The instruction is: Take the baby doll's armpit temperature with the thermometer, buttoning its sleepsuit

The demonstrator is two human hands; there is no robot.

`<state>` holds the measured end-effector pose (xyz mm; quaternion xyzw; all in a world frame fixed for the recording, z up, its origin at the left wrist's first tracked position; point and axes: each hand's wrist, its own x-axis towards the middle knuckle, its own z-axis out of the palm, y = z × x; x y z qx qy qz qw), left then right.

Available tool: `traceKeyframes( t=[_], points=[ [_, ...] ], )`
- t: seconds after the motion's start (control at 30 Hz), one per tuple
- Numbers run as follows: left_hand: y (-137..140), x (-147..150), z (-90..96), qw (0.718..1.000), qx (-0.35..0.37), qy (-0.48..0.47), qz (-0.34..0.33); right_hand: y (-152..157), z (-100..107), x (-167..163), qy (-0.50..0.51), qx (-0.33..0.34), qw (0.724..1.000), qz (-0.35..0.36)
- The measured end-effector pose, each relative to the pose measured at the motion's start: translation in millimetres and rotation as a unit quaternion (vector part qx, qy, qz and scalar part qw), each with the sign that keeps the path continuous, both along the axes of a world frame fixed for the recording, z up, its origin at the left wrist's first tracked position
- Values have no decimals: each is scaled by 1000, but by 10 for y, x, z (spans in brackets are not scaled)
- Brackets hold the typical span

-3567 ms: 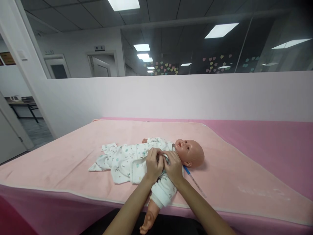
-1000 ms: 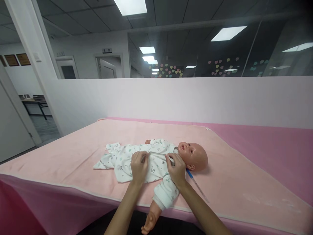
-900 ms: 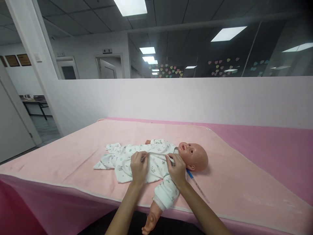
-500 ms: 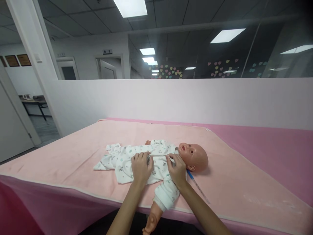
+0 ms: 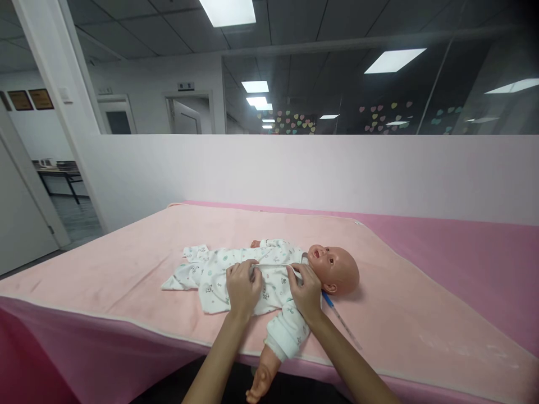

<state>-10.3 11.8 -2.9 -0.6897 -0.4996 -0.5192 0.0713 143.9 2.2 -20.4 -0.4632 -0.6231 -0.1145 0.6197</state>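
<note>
A baby doll (image 5: 339, 268) lies on its back, its head to the right, dressed in a white printed baby outfit (image 5: 219, 286). Over its chest, the garment's front edge (image 5: 273, 265) is drawn into a straight line between my two hands. My left hand (image 5: 244, 285) grips that edge near the belly, fingers closed. Near the neck, my right hand (image 5: 305, 286) pinches the same edge. One doll arm (image 5: 265, 367) sticks out toward me past the table edge, its sleeve bunched. Beside the doll's head lies a thin blue-tipped thermometer-like stick (image 5: 343, 320).
A peach pad (image 5: 126, 269) covers most of the table, over a pink cover (image 5: 442, 252). A low white wall (image 5: 295, 174) with glass above it stands behind the table. At the far left are a door (image 5: 25, 207) and a side table (image 5: 61, 174).
Both hands keep their hold on the garment edge with almost no movement. The view has shifted very slightly.
</note>
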Motion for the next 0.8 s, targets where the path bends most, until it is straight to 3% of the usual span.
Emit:
traceKeyframes(
  t=[0.27,0.8],
  points=[
    [-14,-4,6,1000,4,-13,-11,13,-20,0,-3,1,1000,0],
    [-5,15,11,997,-33,62,14,20,-19,0,-5,-4,1000,0]
  ],
)
